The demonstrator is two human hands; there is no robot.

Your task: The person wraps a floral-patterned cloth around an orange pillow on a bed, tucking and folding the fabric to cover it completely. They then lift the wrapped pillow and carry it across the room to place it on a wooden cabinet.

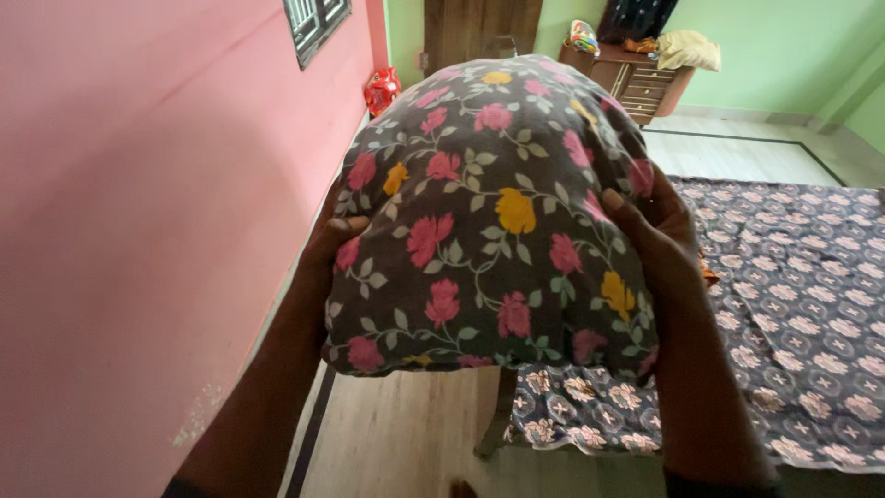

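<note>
Indoors, a pink wall point(120, 231) meets green walls point(784, 46) above a pale floor point(406, 433). Right, a bed point(793, 304) wears patterned cloth. Left hand point(334, 242) and right hand point(656, 231) clasp a floral pillow point(489, 221) held up, fingers curled on its sides.

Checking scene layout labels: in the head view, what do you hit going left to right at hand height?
Pink wall → left hand → floral pillow → right hand → patterned bedsheet.
</note>
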